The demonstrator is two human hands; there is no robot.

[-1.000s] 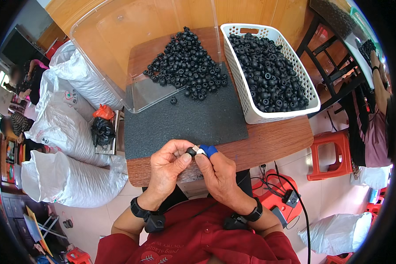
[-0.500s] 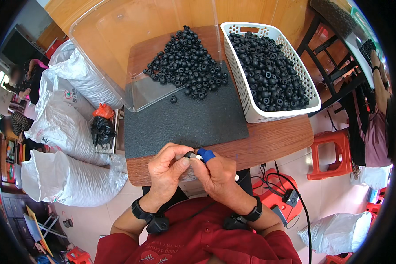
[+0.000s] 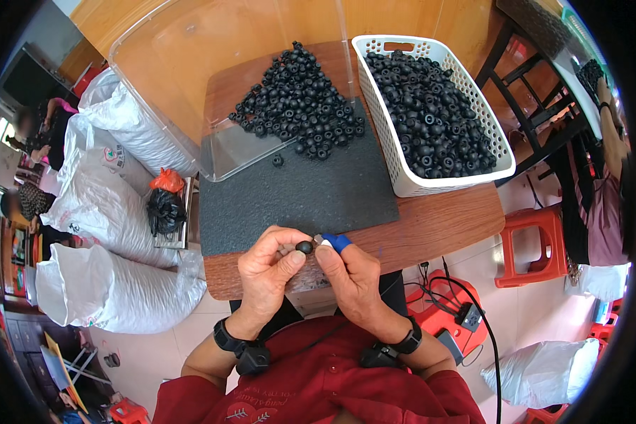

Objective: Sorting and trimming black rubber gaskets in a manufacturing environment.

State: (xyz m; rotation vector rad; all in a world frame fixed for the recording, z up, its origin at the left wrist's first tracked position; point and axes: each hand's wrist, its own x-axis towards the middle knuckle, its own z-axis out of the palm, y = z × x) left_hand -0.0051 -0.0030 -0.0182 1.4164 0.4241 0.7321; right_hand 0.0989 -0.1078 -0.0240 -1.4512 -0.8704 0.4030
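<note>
At the near edge of the dark foam mat (image 3: 304,198), just past where it ends on the wooden table (image 3: 438,226), both hands meet over the table's front rim. The left hand (image 3: 265,272) has its thumb and forefinger closed on a small black rubber part (image 3: 304,246), round and knob-like, held at the fingertips. The right hand (image 3: 350,275) touches the same part from the other side; its fingers are curled in, and a blue-tipped tool (image 3: 336,242) sticks out between thumb and forefinger toward the part (how firmly it is pinched cannot be told).

On the far side of the mat lies a loose pile of black parts (image 3: 297,102), spilling partly onto the mat and partly inside a clear plastic bin (image 3: 184,85) tipped on its side. One stray part (image 3: 278,160) sits on the mat just short of the pile. Right of the mat, touching its edge, stands a white slotted basket (image 3: 431,185) filled with the same black parts.

Left of the mat, below the table, white sacks (image 3: 113,212) are heaped on the floor. Right of the mat, beyond the table, stands an orange stool (image 3: 526,244).
</note>
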